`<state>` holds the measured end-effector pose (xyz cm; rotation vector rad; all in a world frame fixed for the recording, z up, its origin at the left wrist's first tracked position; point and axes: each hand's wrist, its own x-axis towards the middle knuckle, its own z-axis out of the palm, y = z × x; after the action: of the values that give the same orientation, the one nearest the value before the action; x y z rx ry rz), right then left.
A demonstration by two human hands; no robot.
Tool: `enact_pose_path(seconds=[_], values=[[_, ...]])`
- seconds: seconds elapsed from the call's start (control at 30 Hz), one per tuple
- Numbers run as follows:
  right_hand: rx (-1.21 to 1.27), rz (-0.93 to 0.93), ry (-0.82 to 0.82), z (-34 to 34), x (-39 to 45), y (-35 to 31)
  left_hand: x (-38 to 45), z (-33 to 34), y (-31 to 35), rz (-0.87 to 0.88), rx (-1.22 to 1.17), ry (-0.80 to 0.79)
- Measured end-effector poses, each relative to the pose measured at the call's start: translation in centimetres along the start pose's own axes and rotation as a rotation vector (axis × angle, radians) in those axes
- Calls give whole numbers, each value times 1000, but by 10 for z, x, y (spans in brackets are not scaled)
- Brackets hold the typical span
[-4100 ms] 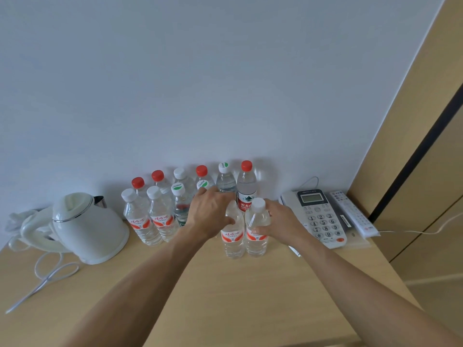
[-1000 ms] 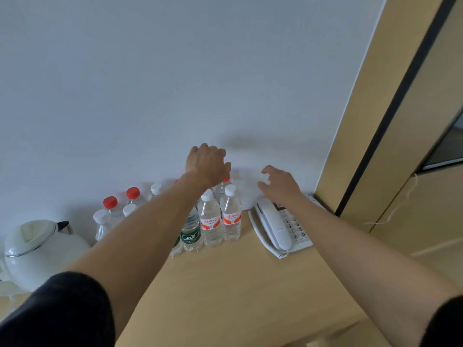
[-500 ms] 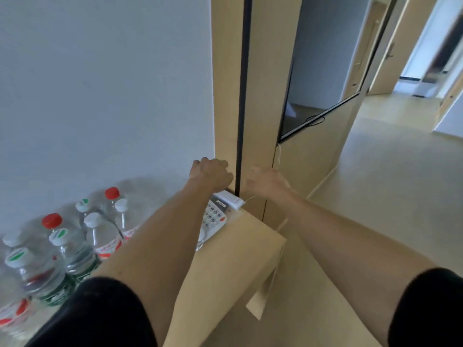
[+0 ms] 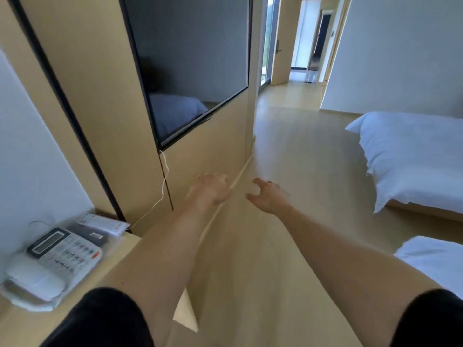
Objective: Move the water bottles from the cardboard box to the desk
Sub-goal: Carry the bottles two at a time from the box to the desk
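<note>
At the near left a corner of the desk (image 4: 130, 242) shows, carrying a white telephone (image 4: 53, 261) with its handset nearest and a white remote control (image 4: 101, 222) just beyond it against the wooden wall panel (image 4: 100, 96). A thin white cable (image 4: 162, 181) hangs down that panel to the desk's far edge. Higher and to the right a dark television screen (image 4: 190, 61) is set in the panel. No water bottles and no cardboard box appear in this view, so where they are cannot be told. Both bare arms reach forward over the pale floor (image 4: 300, 151). The left hand (image 4: 211, 189) is blurred, fingers loosely spread, holding nothing. The right hand (image 4: 268, 196), just beside it, has thumb and fingers apart and slightly bent, also empty. Far beyond them an open doorway (image 4: 304, 46) leads to a corridor. At the right a bed (image 4: 413, 156) with white bedding stands along the wall, and a second white bed corner (image 4: 436, 261) lies nearer
</note>
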<state>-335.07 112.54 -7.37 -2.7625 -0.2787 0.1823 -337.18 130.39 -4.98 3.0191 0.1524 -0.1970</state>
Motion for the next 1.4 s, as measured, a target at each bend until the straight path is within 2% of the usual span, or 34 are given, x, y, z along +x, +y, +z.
enact_pose_path(seconds=[0.3,0.53,0.73,1.1,1.4], values=[[29,283,-7,-39,-7,180,63,37,178,187,60,-59],[67,432,16,-58,10,254,118,55,256,279,104,-119],[36,498,17,-74,77,294,196,60,295,344,87,-167],[-19,554,-14,-115,280,331,406,23,316,378,86,-174],[17,582,4,-143,391,378,526,16,354,430,102,-201]])
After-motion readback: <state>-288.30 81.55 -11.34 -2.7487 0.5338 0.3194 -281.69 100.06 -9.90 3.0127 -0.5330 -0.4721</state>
